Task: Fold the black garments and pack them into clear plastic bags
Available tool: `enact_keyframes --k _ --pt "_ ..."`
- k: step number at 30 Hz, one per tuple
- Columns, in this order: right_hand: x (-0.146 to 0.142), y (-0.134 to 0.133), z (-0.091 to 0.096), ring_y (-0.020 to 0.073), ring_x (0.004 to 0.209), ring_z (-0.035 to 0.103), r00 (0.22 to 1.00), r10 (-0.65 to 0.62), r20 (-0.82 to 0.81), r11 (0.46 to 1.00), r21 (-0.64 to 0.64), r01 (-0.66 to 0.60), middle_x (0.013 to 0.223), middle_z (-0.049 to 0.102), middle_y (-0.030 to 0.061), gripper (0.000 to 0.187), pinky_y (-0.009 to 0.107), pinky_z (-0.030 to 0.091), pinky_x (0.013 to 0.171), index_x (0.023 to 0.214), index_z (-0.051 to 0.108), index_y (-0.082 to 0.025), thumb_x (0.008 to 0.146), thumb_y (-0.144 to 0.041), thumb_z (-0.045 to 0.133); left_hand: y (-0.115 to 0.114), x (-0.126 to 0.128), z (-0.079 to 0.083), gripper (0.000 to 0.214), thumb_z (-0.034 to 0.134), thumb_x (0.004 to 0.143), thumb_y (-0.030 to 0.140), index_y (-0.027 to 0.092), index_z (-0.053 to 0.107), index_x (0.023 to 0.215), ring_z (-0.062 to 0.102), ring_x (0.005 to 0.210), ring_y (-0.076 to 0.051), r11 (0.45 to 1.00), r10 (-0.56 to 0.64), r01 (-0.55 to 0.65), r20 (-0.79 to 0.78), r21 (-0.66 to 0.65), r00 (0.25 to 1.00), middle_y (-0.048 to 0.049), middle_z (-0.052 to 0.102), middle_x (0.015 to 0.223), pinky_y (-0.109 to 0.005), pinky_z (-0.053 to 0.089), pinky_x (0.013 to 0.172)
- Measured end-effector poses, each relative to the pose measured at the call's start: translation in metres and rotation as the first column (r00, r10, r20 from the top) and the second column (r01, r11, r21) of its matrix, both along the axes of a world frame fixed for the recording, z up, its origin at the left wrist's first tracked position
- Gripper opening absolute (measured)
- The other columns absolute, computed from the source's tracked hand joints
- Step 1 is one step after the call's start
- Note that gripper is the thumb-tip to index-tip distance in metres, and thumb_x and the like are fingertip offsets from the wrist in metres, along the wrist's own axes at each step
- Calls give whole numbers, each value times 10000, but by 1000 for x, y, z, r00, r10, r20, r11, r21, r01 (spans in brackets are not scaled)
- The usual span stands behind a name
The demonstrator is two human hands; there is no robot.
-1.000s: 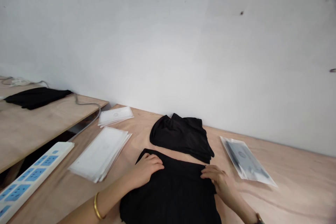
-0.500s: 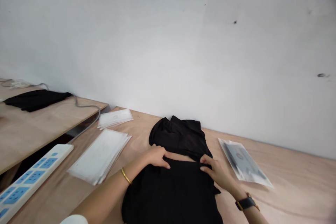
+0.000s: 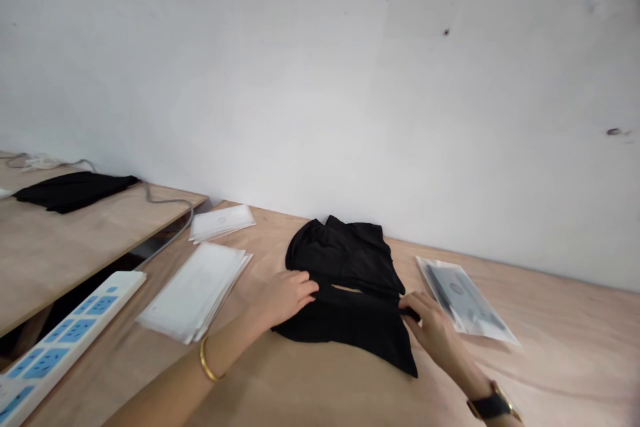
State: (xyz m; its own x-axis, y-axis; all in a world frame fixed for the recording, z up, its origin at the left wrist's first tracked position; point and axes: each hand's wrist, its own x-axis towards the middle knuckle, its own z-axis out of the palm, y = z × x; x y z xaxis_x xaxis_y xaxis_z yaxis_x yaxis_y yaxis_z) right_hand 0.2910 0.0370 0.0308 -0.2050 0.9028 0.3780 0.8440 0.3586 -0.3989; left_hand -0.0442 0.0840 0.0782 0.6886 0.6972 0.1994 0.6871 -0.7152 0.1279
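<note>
Here's the long plywood counter (image 3: 550, 347) against a white wall (image 3: 320, 80), and right at its centre, the black garment (image 3: 343, 253). It's doubled over: a bunched upper part with a flatter lower layer (image 3: 350, 327) against it, and a thin slit of counter showing between them. That lower layer isn't squared up, with a corner jutting out at the garment's near right.

Well left of the garment, a second counter (image 3: 75, 247) carries a folded black cloth (image 3: 75, 191), and a white power strip (image 3: 75, 323) with blue sockets runs nearer. Closer in on that side sits a stack of white packets (image 3: 195, 290). Just right of the garment lies a clear bag (image 3: 463, 300) with something dark inside, near the right hand but not blocking it.

The right hand's (image 3: 433, 327) fingers (image 3: 413, 303) pinch the garment's edge, closed tight. The left hand (image 3: 285, 298) lies on the fold, fingers (image 3: 306, 285) curled, no telling if they grip!
</note>
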Motion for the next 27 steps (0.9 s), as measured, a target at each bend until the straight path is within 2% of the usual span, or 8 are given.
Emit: enact_keyframes --k 4,8,11,13,16,18,23,27 --pt "-13 -41 -16 229 860 589 989 80 121 990 -122 -65 873 634 43 323 365 441 753 884 635 -254 714 -57 443 -26 -15 -34 189 537 880 178 239 659 1012 605 819 -202 997 11 -16 -53 -81 999 -33 616 857 -293 441 738" --pt "-10 -52 -21 222 936 594 994 107 -28 959 -261 -110 961 644 53 270 356 457 809 920 674 -273 778 -157 477 -35 -31 -40 278 621 825 306 273 650 1100 615 819 -201 957 12 11 76 -289 997 -25 646 902 -280 445 728" --pt "1 -33 -24 227 898 605 974 -126 -187 972 -220 83 977 643 78 287 348 479 772 999 666 -250 832 -398 486 -21 -38 -32 253 550 862 348 263 663 1072 601 828 -187 939 154 -58 263 -338 952 -27 652 918 -275 430 750" --pt "5 -16 -29 241 857 610 931 -277 -238 948 -226 225 956 646 79 392 359 482 744 1037 654 -235 742 -481 578 -4 -42 -31 222 548 849 344 241 672 1002 570 925 -215 921 314 -187 367 -341 876 -42 637 982 -309 399 822" --pt "4 3 -38 233 712 616 914 -294 -280 930 -307 205 748 655 40 299 338 481 660 760 665 -212 595 -461 677 23 -50 -43 207 728 654 342 194 651 777 563 872 -245 844 466 -262 395 -469 792 -35 630 871 -323 400 774" --pt "4 8 -41 207 613 601 908 -273 -318 930 -327 165 614 623 9 259 305 467 575 645 604 -212 614 -468 634 35 -57 -55 223 752 589 309 188 599 698 567 753 -215 809 492 -239 395 -538 776 4 603 731 -290 407 682" --pt "14 14 -43 224 613 608 834 -383 -398 922 -228 314 626 630 15 301 331 483 564 716 584 -212 639 -502 580 39 -65 -72 236 662 672 360 183 584 808 584 742 -192 768 568 -244 453 -592 687 11 616 746 -268 421 644" --pt "-14 15 -31 323 1004 580 872 -384 -304 915 4 405 1079 628 144 478 496 459 857 1109 558 -171 741 -475 532 33 -65 -72 330 672 668 441 175 646 861 620 792 -235 713 611 -241 414 -659 675 -34 679 793 -299 447 678"
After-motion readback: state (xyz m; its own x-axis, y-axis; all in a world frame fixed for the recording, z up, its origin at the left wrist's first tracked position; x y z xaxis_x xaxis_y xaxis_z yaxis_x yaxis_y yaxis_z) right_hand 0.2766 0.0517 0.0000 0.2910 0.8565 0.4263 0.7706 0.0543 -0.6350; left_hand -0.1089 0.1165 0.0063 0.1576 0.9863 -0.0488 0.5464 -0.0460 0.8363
